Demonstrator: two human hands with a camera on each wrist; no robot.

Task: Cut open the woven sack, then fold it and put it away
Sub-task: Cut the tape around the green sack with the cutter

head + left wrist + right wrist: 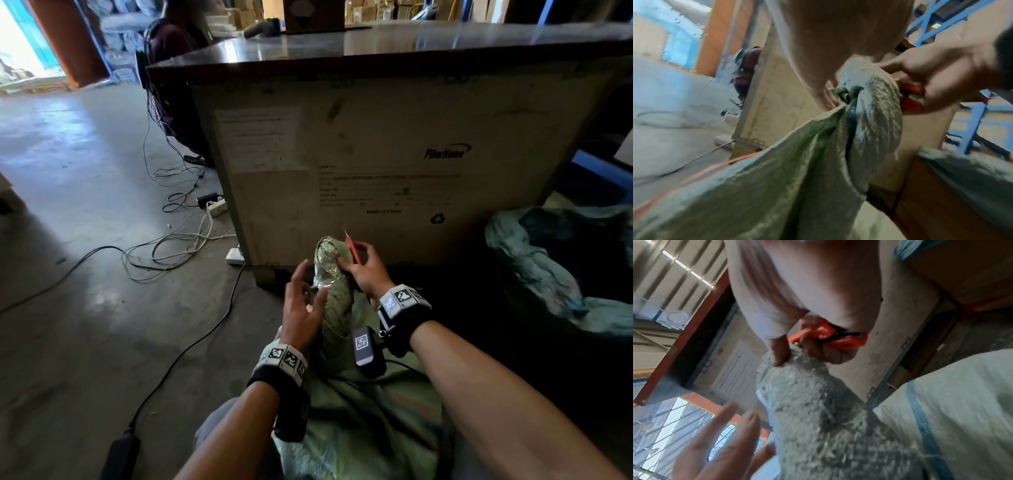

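Observation:
A green woven sack [359, 428] lies across my lap, and its twisted neck [334, 291], wrapped in clear tape, stands upright in front of me. My right hand [363, 270] grips a red utility knife [352, 250] with the blade pointing up, and its thumb and fingertips also pinch the top of the neck [818, 402]. The knife [830, 335] lies across the curled fingers. My left hand [303, 301] hovers at the left side of the neck with its fingers [725, 443] spread and holds nothing. The left wrist view shows the neck [875, 113] and the right hand [941, 78].
A big crate [376, 154] marked FiberHome stands just beyond the sack. Cables and power strips [178, 246] trail over the concrete floor on the left. Another blue-green sack [555, 274] lies crumpled at the right. A person [171, 44] sits behind the crate.

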